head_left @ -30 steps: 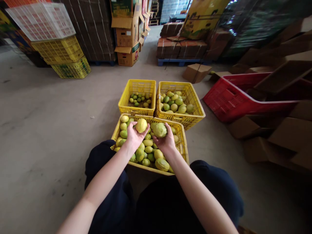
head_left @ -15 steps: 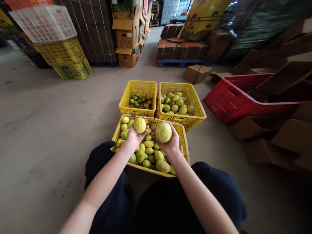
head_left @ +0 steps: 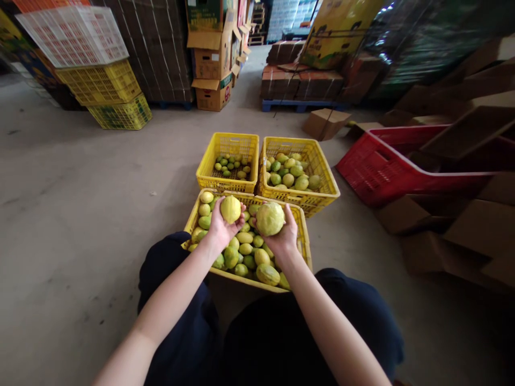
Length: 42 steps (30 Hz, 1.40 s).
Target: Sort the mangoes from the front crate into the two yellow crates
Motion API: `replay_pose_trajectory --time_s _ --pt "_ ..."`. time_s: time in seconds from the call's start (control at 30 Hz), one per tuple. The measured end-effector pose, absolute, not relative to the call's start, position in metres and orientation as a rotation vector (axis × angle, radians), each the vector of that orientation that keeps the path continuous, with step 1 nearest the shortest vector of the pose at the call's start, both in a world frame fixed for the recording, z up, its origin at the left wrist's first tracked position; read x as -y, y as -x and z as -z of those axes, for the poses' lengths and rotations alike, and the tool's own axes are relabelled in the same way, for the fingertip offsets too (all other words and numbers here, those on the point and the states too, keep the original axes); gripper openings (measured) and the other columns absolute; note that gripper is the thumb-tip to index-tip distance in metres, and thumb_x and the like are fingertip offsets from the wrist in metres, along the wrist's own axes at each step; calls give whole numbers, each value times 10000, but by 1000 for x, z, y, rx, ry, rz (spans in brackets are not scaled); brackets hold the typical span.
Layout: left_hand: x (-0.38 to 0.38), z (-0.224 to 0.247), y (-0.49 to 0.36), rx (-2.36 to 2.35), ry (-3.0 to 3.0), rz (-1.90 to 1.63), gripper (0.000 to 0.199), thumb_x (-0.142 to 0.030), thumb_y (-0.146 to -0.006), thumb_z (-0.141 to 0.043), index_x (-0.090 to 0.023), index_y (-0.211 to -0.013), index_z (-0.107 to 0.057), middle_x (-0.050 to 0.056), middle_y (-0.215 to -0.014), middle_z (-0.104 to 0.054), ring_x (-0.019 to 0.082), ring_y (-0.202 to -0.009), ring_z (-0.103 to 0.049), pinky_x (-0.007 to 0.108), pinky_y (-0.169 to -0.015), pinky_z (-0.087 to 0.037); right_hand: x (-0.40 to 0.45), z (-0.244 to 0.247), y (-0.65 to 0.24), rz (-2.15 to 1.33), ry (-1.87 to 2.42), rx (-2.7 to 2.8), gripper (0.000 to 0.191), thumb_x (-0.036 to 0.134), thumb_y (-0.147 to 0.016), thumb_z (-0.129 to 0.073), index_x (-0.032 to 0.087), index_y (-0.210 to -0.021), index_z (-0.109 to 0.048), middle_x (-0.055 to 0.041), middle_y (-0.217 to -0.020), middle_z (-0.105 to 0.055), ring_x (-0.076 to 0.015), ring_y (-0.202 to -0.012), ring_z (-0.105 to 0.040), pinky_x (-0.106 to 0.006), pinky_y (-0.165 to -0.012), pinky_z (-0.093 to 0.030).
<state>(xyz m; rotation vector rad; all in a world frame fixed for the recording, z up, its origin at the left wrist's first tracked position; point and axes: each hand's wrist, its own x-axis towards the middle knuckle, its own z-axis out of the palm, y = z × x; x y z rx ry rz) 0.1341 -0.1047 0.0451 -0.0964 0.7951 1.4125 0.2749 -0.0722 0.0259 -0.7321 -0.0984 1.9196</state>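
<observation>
My left hand (head_left: 221, 228) is closed around a yellow fruit (head_left: 230, 209), palm up. In my right hand (head_left: 285, 236) lies a larger pale green, bumpy fruit (head_left: 270, 219), with my fingers curled round its sides. Both hands are over the near yellow crate (head_left: 306, 244), which holds many green and yellow fruits (head_left: 245, 237). Behind it stand two more yellow crates: the left one (head_left: 205, 161) has several small green fruits (head_left: 227, 165) in it, and the right one (head_left: 325, 166) has a fuller layer of fruits (head_left: 296, 170).
A red crate (head_left: 362, 169) with cardboard stands at the right, beside loose cardboard boxes (head_left: 478, 225). Stacked white and yellow crates (head_left: 100, 83) are at the back left. Cartons (head_left: 209, 64) and a blue pallet (head_left: 298, 104) with bundled cardboard stand further back.
The yellow fruit in my left hand has turned a little, and the fingers of my right hand have shifted slightly on the larger fruit. Both fruits are still held.
</observation>
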Motion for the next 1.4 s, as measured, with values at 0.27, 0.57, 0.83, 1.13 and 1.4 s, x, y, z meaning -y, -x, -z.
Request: replay_pose_trajectory --time_s 0.27,0.57,0.83,1.13,1.4 --pt "104 -40 -131 -780 94 -1397 300 -323 -1000 -435 -188 -1114 -678 65 -826 -728 153 -621 -679 235 -531 -575 71 -20 -274 -2008 862 35 270 391 -923 -494 198 -867 -674 -71 -732 -747 -227 -636 -704 -384 -636 -628" --pt "104 -44 -129 -947 150 -1396 237 -382 -946 -564 -172 -896 -663 48 -691 -648 126 -551 -609 189 -465 -496 76 -23 -268 -1992 906 52 116 290 -886 -579 208 -858 -657 -3 -661 -716 -195 -575 -678 -380 -648 -640" --pt "103 -33 -134 -753 169 -1467 222 -289 -1005 -487 -186 -954 -677 53 -849 -717 159 -709 -678 279 -664 -596 76 -21 -268 -1993 993 -100 262 312 -942 -427 204 -845 -645 -56 -675 -716 -216 -607 -697 -355 -572 -623" --pt "100 -37 -134 -821 257 -1572 108 -307 -934 -622 -223 -869 -641 13 -748 -662 132 -613 -645 234 -576 -597 78 -19 -267 -1872 943 -137 82 309 -877 -620 230 -860 -637 20 -683 -718 -180 -617 -698 -372 -698 -650" --pt "101 -34 -135 -753 175 -1482 221 -320 -1003 -482 -237 -992 -687 46 -869 -721 185 -745 -721 292 -631 -621 76 -10 -262 -2002 965 -38 250 320 -957 -465 203 -893 -676 -34 -698 -741 -200 -592 -702 -363 -669 -639"
